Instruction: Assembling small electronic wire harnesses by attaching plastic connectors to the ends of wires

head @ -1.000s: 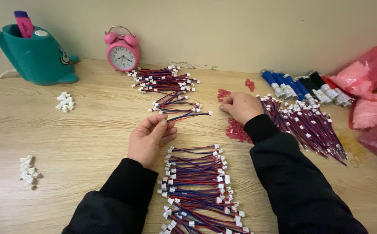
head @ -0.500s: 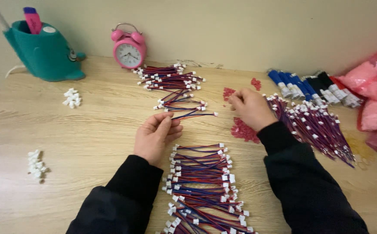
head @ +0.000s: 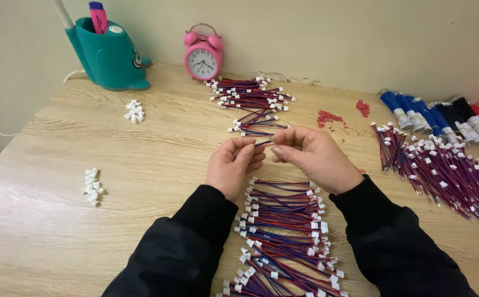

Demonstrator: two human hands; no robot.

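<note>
Hands meet over the middle of the wooden desk (head: pixel 58 220): the left hand (head: pixel 233 165) and right hand (head: pixel 312 157) each pinch an end of one red-and-blue wire lead (head: pixel 263 143), grip clenched on it at the fingertips. It seems the fitting step is in hand (the wire end itself is too small to read). A row of finished leads (head: pixel 283 220) lies at six o'clock, another bundle (head: pixel 250 99) at twelve, loose leads (head: pixel 443 170) at three, white connector housings (head: pixel 92 186) at nine. Next likely calls for steady alignment.
</note>
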